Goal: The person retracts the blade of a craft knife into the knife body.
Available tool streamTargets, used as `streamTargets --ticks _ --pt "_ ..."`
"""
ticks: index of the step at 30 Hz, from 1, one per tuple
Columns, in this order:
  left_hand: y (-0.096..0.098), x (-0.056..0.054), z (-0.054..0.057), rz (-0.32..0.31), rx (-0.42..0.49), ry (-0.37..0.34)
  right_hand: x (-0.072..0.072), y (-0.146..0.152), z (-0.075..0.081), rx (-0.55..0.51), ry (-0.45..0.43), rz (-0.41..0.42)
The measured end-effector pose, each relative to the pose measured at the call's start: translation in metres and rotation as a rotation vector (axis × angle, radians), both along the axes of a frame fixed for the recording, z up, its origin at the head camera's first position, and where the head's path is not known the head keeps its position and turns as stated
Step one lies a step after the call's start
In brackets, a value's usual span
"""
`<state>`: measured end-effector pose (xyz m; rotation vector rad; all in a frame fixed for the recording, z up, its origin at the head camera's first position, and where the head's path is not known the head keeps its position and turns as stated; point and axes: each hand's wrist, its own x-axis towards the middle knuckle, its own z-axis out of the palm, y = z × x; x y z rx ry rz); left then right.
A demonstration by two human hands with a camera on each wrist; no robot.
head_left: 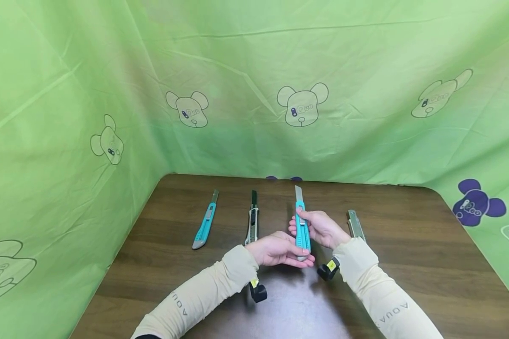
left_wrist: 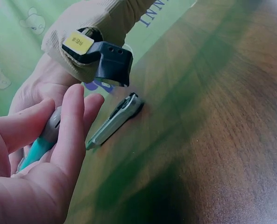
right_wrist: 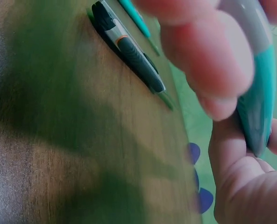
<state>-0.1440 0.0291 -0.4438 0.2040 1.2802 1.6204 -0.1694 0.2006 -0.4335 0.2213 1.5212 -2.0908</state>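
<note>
A teal utility knife [head_left: 300,226] with a grey butt end is held in both hands above the table, its metal blade pointing away. My left hand [head_left: 280,249] pinches the butt end between thumb and fingers. Higher up the handle, my right hand [head_left: 321,228] grips it, the thumb lying near the slider and the fingers behind. The left wrist view shows the grey tip [left_wrist: 55,120] between the left thumb and fingers. Near the left wrist lies a black and silver utility knife [head_left: 253,221], partly hidden by that hand.
Another teal utility knife [head_left: 205,226] lies at the left of the brown wooden table [head_left: 407,263]. A grey utility knife [head_left: 355,225] lies at the right, partly behind the right sleeve. Green printed cloth [head_left: 237,56] hangs behind the table and along its sides.
</note>
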Motion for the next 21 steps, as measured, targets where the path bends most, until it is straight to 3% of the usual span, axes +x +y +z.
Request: streamTargets --ticks 21 --pt "0.001 -0.0016 0.0036 0.016 -0.026 -0.023 0.0021 -0.0009 -0.0016 -0.042 0.031 -0.034"
